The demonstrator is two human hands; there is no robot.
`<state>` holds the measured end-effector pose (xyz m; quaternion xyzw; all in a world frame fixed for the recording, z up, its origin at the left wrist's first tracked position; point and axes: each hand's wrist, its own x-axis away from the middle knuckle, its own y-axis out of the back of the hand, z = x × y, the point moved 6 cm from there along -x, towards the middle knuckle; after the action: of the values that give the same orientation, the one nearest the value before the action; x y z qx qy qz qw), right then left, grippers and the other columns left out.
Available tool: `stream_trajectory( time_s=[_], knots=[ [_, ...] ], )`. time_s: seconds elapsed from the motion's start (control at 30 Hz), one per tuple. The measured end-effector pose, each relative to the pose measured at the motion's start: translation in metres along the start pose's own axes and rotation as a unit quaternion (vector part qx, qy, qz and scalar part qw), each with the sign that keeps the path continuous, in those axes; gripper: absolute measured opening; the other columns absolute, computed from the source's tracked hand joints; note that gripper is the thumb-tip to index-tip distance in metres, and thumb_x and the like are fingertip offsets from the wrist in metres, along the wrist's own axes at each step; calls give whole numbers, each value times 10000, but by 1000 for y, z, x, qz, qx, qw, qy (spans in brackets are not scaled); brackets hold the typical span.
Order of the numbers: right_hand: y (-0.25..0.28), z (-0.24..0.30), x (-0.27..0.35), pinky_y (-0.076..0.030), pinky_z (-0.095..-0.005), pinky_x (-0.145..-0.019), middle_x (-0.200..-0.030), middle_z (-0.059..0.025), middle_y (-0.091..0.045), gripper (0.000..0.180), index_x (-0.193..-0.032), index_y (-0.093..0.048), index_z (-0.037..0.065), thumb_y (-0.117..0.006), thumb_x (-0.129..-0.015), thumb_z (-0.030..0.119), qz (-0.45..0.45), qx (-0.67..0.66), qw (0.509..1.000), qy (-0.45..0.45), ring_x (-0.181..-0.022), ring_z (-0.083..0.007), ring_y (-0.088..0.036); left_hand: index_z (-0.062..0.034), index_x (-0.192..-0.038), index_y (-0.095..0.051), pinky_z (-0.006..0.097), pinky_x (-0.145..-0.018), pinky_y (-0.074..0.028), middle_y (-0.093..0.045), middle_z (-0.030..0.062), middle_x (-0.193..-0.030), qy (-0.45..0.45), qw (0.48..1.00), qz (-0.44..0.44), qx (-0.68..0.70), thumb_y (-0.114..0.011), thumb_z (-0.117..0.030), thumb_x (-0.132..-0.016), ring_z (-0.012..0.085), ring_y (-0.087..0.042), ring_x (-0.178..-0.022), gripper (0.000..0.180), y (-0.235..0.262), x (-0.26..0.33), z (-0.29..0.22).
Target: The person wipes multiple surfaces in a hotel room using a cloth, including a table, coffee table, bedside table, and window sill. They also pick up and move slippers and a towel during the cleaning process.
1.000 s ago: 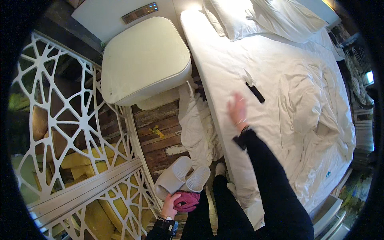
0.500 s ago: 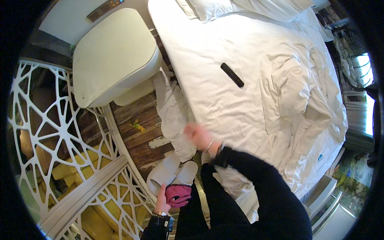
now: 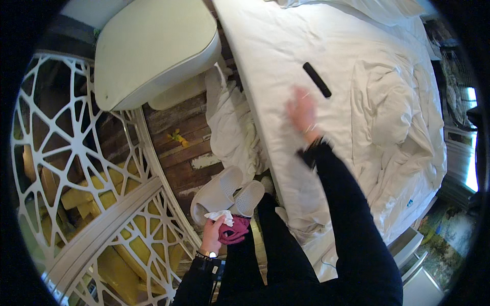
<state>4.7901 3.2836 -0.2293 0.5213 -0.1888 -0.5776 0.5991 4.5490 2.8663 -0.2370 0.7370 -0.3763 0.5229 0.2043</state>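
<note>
A: Two hands logged. Right hand [image 3: 302,111], fingers spread and holding nothing, blurred, hovers over the white bed sheet [image 3: 286,66], just short of the black remote [image 3: 317,79] lying on the bed.

B: Left hand?

A: Left hand [image 3: 213,233], at the foot-side edge of the bed and well apart from the remote, pinches a crumpled white tissue [image 3: 220,217] and a magenta cloth [image 3: 235,230] together, just below a pair of pale slippers [image 3: 227,193].

B: Step in hand?

A: Judged a reach toward the remote; contact not yet made. Next move would call for the fingers to close along its narrow sides.

B: Other items beside the bed?

A: White bundled linen [image 3: 230,127] on the plank floor [image 3: 176,153]; cream armchair [image 3: 153,48] beyond it
</note>
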Motion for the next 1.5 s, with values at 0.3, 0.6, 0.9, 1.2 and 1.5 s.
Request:
stream_trajectory(
  time_s=[0.3, 0.6, 0.9, 1.2, 1.5],
  knots=[
    [-43, -48, -30, -497, -451, -718, -917, -204, -632, 364, -1156, -545, -14, -503, -832, 146, 101, 71, 983, -137, -812, -355, -606, -96, -1176, -568, 324, -578, -490, -663, 37, -1031, 61, 996, -62, 25, -644, -172, -874, 165, -644, -888, 320, 56, -5, 47],
    [-114, 184, 193, -493, -297, -568, -792, -114, -672, 400, -970, -574, 28, -376, -993, 374, 379, -595, 501, -502, -628, -173, -612, -101, -1189, -569, 237, -375, -420, -666, 20, -967, 12, 992, -58, 108, -660, -219, -881, 119, -626, -711, 342, 71, -29, 32],
    [-119, 289, 290, -493, -396, -785, -978, -174, -672, 360, -1058, -621, -19, -485, -980, 306, 408, -456, 714, -339, -901, -314, -628, -79, -1190, -541, 268, -635, -489, -640, 22, -1025, -13, 982, -43, 183, -608, -180, -940, 135, -625, -823, 277, 87, -43, 22],
    [-95, 338, 297, -480, -391, -673, -803, -144, -610, 122, -932, -668, 41, -628, -859, 130, 429, -362, 825, -71, -791, -319, -596, -103, -1141, -557, 253, -509, -495, -651, 12, -974, 28, 980, -55, 187, -660, -196, -910, 123, -639, -741, 270, 130, -41, 58],
    [-202, 237, 268, -512, -349, -641, -796, -148, -676, 221, -969, -668, 33, -651, -856, 222, 397, -302, 851, -163, -715, -260, -659, -137, -1097, -570, 218, -453, -445, -642, -34, -859, 66, 992, -61, 95, -680, -200, -883, 83, -605, -632, 248, 166, -57, 72]
  ],
)
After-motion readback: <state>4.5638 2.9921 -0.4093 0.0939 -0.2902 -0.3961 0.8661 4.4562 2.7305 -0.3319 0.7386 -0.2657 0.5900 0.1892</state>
